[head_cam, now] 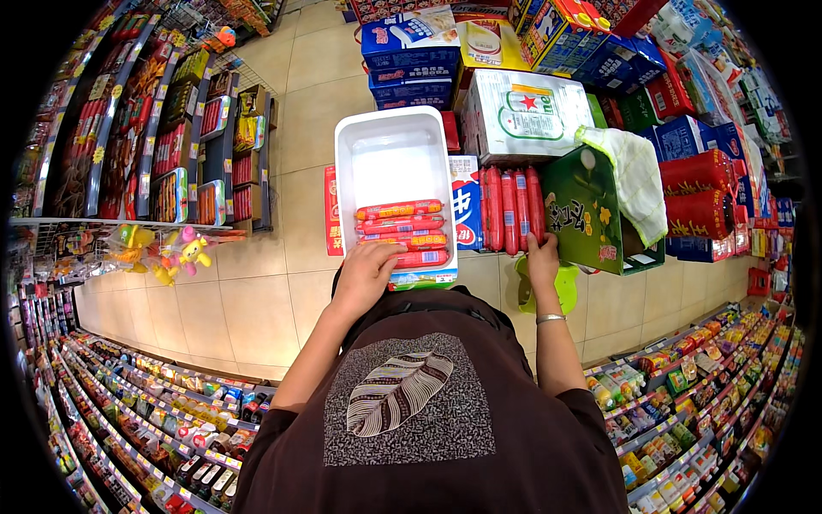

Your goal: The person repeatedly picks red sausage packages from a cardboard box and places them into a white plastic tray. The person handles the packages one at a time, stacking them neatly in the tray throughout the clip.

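A white plastic tray (392, 117) stands before me, with several red-wrapped sausages (401, 225) laid crosswise in its near half. My left hand (366, 277) reaches over the tray's near left corner. Its fingers curl over the left end of the nearest sausage (422, 259) and hide that end. More red-wrapped sausages (509, 209) lie side by side, pointing away from me, to the right of the tray. My right hand (543, 262), with a bracelet at the wrist, holds the near end of the rightmost one (535, 204) between thumb and fingers.
A green carton (581, 212) with a pale cloth (632, 180) over it stands right of the sausages. Behind are a beer carton (526, 112) and stacked blue boxes (411, 58). A lime-green plastic bin (566, 289) sits below my right hand. Stocked shelves (148, 128) line the left.
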Available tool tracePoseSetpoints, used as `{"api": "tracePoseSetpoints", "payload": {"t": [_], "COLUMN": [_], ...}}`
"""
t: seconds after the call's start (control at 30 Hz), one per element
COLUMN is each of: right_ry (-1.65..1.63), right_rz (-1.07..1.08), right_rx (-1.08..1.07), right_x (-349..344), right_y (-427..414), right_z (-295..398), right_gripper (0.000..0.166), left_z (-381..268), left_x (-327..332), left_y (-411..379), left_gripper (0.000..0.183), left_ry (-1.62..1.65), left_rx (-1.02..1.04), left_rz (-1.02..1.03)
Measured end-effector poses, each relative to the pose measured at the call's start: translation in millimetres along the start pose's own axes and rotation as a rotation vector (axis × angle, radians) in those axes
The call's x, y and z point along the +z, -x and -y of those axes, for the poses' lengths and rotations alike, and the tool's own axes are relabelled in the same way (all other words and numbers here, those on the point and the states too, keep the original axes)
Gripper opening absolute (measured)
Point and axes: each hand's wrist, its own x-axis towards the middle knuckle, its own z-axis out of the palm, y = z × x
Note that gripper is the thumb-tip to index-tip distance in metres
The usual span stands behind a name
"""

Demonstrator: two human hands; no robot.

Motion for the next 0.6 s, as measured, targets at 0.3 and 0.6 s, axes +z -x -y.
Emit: {"api": "tracePoseSetpoints", "payload": {"t": [0.3,0.6], "right_ry": [-0.029,-0.914], "right_rz": [-0.046,0.227], "right_rx": [-0.072,0.161], "right_x": [-4.4,-55.9], "right_y": [-4.9,53.7], "right_z": [-3.5,80.1], "right_gripper": [0.046,0.022], "left_z": [1.2,-14.5], "left_x": [-4.6,-8.9], "left_y": [-3.3,-6.8], "left_gripper": [0.019,0.023], "left_ry": [-0.013,0.251], "left_rx": [0.002,-0.13], "left_rz": [0.016,0.057]}}
